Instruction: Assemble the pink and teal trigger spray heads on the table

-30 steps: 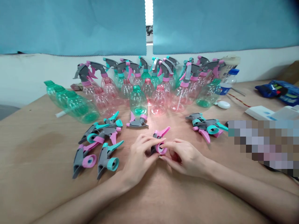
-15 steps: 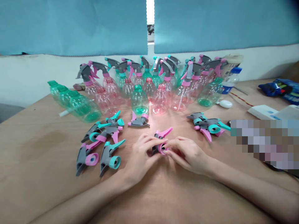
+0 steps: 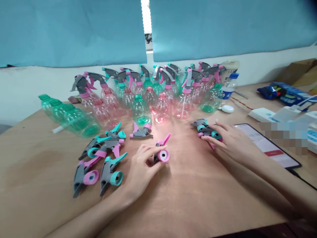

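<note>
My left hand [image 3: 141, 167] is closed around a grey spray head with a pink collar and trigger [image 3: 161, 152], holding it on its side on the wooden table [image 3: 193, 198]. My right hand [image 3: 231, 140] rests over a small pile of grey, teal and pink spray heads [image 3: 205, 128] to the right, fingers curled onto them. Another pile of loose spray heads [image 3: 102, 155] lies left of my left hand. One single spray head [image 3: 140, 131] lies just beyond it.
Many pink and green plastic bottles [image 3: 148, 96], some capped with spray heads, stand at the back. Green bottles [image 3: 69, 115] lie on their side at left. A phone or tablet [image 3: 267, 148] lies at right, beside white boxes [image 3: 267, 114] and a blue packet [image 3: 284, 92].
My right hand has let go of the pink-collared spray head and moved right onto the pile of spray heads. My left hand still holds the head. The view shifted slightly.
</note>
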A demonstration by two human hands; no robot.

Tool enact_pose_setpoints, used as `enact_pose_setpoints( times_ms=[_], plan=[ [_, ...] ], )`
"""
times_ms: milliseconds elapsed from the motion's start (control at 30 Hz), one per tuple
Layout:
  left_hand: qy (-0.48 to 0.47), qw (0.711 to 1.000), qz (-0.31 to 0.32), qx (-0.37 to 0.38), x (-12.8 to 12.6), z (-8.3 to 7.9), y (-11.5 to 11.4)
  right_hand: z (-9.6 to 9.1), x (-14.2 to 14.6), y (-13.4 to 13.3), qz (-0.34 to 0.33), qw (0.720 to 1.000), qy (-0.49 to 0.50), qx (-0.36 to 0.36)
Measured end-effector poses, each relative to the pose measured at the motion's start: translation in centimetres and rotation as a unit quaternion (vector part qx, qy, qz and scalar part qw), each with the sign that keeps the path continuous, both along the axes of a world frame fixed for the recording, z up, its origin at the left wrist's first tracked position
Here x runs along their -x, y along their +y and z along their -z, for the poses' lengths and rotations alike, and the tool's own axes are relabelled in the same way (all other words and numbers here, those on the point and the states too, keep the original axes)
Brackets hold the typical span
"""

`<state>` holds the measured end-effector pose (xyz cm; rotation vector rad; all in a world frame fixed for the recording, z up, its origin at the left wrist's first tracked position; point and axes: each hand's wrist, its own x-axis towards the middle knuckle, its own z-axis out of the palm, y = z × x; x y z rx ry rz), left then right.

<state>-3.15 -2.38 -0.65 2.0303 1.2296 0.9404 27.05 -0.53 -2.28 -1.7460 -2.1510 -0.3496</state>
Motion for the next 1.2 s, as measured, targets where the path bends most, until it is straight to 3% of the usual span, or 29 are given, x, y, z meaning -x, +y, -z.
enact_pose_setpoints(
  times_ms=[167,400,500,767,1000,1200],
  plan=[
    [0.004,1.000,-0.002,0.006,-0.1,0.0,-0.1,1.2,-1.2,-3.4,0.026,0.998,-0.056,0.011],
    [0.015,1.000,0.003,0.006,-0.2,-0.3,-0.2,2.3,0.4,-7.6,0.038,0.999,-0.016,-0.022],
    [0.017,1.000,0.003,0.005,-0.2,-0.3,-0.2,2.0,0.5,-7.0,0.044,0.999,-0.009,-0.022],
    [0.004,1.000,0.011,0.011,-0.1,-0.1,-0.2,-0.4,-1.3,-2.5,-0.056,0.996,0.045,0.050],
    [0.010,1.000,0.015,0.006,-0.2,-0.3,-0.3,0.9,-0.3,-1.0,-0.066,0.996,0.061,0.018],
    [0.008,1.000,0.018,-0.002,-0.3,-0.4,-0.4,1.2,-1.1,0.0,-0.064,0.998,0.028,0.009]
  ],
)
